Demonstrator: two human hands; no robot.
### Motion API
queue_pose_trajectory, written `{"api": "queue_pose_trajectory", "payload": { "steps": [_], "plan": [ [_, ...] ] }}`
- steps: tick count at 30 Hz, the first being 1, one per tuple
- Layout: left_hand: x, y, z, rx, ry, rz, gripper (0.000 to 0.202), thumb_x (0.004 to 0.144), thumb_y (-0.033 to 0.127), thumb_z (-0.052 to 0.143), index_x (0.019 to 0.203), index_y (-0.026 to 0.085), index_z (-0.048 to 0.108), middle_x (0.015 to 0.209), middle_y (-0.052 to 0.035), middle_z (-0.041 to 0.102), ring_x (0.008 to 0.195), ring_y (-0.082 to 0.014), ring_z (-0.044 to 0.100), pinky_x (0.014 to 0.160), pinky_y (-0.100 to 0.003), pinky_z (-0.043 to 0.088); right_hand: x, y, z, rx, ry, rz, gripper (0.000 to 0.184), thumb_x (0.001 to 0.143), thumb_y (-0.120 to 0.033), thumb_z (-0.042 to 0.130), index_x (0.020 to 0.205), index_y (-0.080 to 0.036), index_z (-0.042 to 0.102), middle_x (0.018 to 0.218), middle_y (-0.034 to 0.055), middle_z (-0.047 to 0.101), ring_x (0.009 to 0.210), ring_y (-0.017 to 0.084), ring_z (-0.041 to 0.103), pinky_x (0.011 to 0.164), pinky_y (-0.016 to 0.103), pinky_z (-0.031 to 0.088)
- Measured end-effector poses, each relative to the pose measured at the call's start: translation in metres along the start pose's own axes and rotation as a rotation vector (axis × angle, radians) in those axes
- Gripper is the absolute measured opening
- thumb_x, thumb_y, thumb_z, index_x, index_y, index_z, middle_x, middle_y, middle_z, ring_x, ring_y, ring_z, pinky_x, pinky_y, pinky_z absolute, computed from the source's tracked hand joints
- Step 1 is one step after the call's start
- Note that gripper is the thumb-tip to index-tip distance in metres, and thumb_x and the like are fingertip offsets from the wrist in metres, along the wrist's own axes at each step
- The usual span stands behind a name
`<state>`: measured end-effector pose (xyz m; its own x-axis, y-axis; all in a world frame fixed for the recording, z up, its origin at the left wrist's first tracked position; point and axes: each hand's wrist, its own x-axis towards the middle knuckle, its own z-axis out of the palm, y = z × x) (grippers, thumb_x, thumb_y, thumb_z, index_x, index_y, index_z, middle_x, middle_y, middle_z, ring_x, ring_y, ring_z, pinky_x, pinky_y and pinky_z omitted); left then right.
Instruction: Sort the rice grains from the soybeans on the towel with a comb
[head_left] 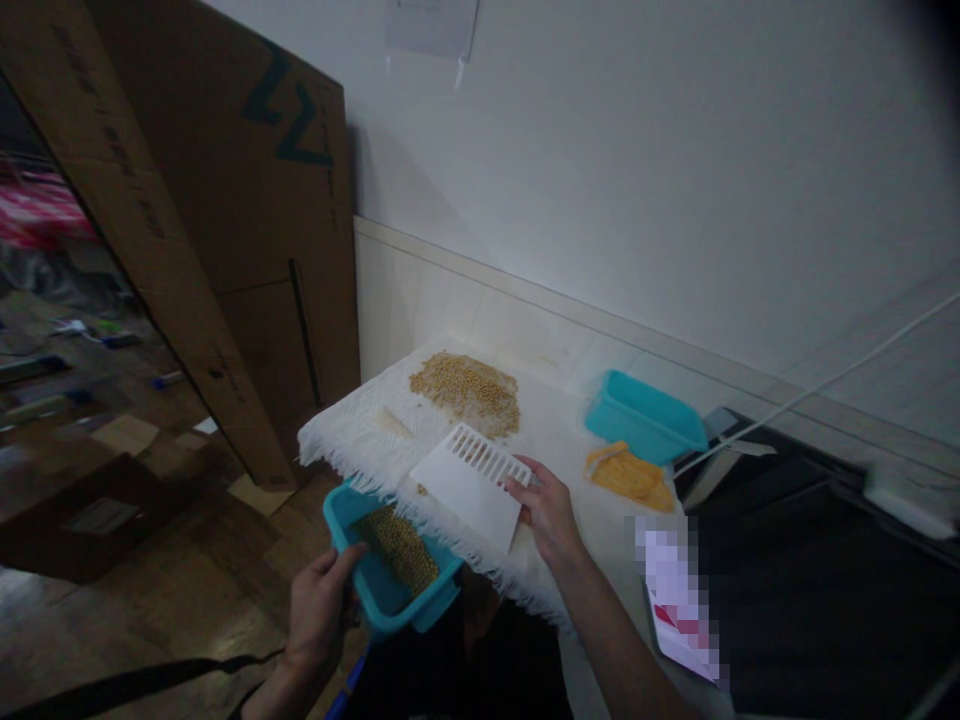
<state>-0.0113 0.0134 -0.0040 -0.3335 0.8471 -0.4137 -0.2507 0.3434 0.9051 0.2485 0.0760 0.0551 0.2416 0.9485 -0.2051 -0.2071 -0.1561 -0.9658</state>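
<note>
My left hand (319, 605) grips the near corner of a teal plastic tub (390, 565) that holds brown grains, keeping it just below the fringed edge of the white cloth (540, 420). My right hand (546, 510) holds a white slotted plastic scraper (469, 480) flat on the cloth, right above the tub. A pile of brown grains (469, 390) lies further back on the cloth. A few stray grains sit by the scraper's near edge.
A second teal tub (645, 415) stands at the back right, with a heap of yellow grains (630, 475) before it. Large cardboard sheets (225, 200) lean against the wall at left. A dark surface (825, 580) lies to the right, a wooden floor below.
</note>
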Motion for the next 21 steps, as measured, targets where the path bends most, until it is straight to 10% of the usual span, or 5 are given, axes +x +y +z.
{"api": "queue_pose_trajectory", "payload": {
  "steps": [10, 16, 21],
  "plan": [
    [-0.003, 0.002, 0.002, 0.013, 0.012, -0.007, 0.036, 0.063, 0.046, 0.068, 0.050, 0.021, 0.046, 0.030, 0.0104, 0.039, 0.026, -0.0086, 0.033, 0.029, -0.020, 0.023, -0.019, -0.002, 0.004, -0.035, -0.093, 0.028, 0.061, 0.051, -0.036, 0.084, 0.105, -0.017, 0.062, 0.071, 0.0041, 0.071, 0.060, 0.019, 0.065, 0.053, 0.028, 0.051],
    [0.000, -0.004, 0.001, 0.018, -0.001, -0.005, 0.035, 0.064, 0.046, 0.067, 0.048, 0.021, 0.048, 0.030, 0.0091, 0.040, 0.026, -0.0095, 0.034, 0.029, -0.022, 0.024, 0.005, -0.020, -0.051, -0.038, 0.287, -0.295, 0.067, 0.054, -0.038, 0.081, 0.115, -0.019, 0.060, 0.079, 0.0047, 0.072, 0.069, 0.022, 0.067, 0.060, 0.033, 0.053],
    [-0.002, -0.002, 0.002, 0.020, -0.002, -0.020, 0.036, 0.062, 0.046, 0.068, 0.046, 0.021, 0.048, 0.029, 0.0085, 0.039, 0.026, -0.0092, 0.033, 0.029, -0.022, 0.023, 0.011, -0.016, -0.073, -0.080, 0.348, -0.365, 0.067, 0.056, -0.035, 0.080, 0.118, -0.018, 0.059, 0.081, 0.0052, 0.073, 0.073, 0.022, 0.067, 0.066, 0.033, 0.052]
  ]
}}
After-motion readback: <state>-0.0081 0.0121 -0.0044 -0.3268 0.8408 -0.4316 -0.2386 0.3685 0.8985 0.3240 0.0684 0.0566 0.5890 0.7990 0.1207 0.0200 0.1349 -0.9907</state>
